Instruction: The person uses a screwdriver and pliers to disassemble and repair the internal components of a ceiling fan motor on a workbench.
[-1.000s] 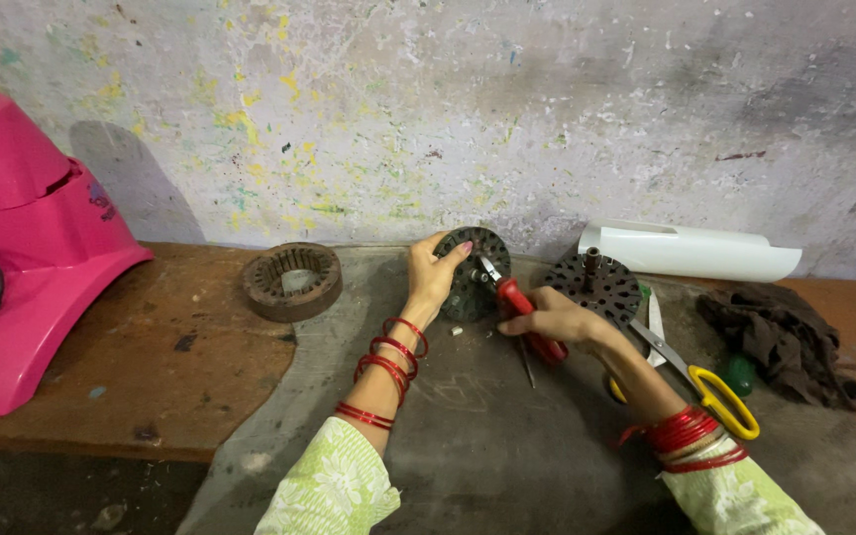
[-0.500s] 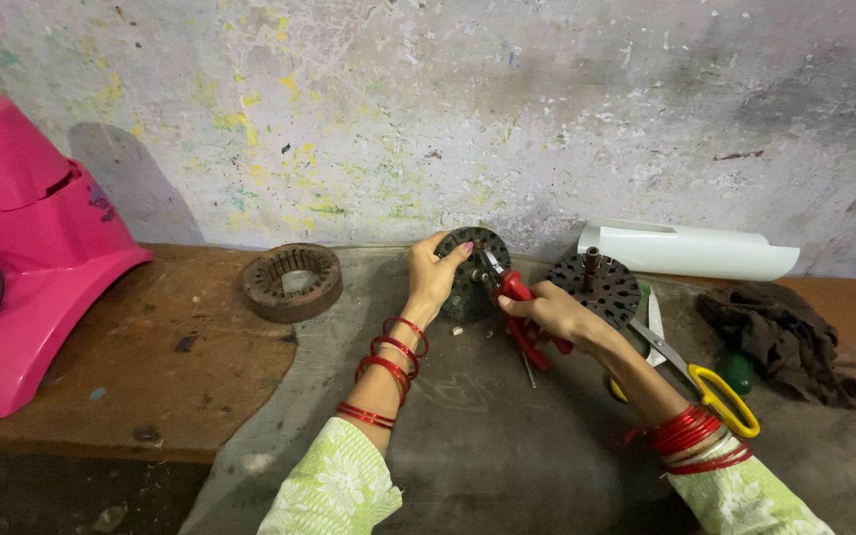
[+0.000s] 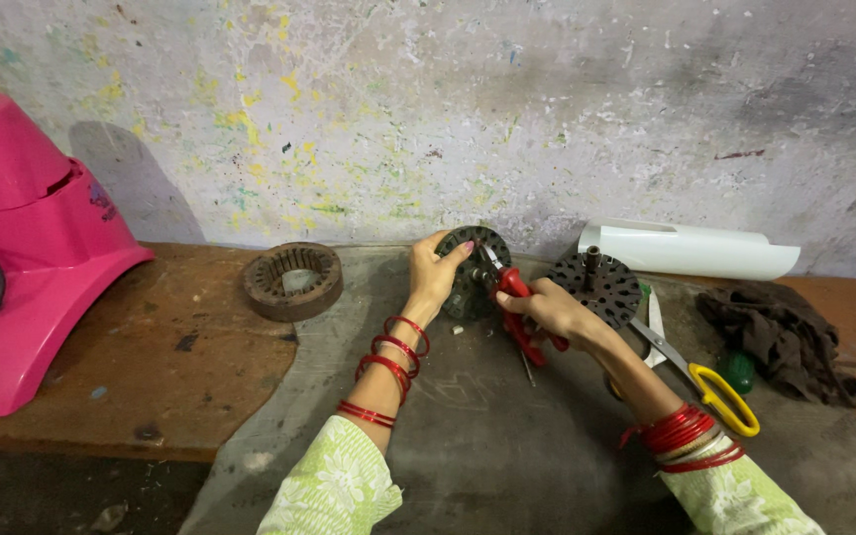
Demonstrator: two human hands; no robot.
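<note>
My left hand (image 3: 433, 272) holds a dark round slotted motor core (image 3: 475, 260) upright on its edge on the grey mat (image 3: 468, 436). My right hand (image 3: 552, 312) grips red-handled pliers (image 3: 517, 302), and their metal jaws touch the core's face near its upper right. Both wrists wear red bangles. My fingers hide the core's lower left part.
A second dark perforated disc with a centre shaft (image 3: 596, 285) lies just right of my right hand. Yellow-handled scissors (image 3: 705, 381), a dark rag (image 3: 780, 342), a white rolled sheet (image 3: 691, 250), a rusty ring-shaped core (image 3: 292, 279) and a pink appliance housing (image 3: 22, 258) sit on the wooden bench.
The pliers' jaws have stayed on the core; my right hand shifted slightly. My left hand keeps the core upright in the same place.
</note>
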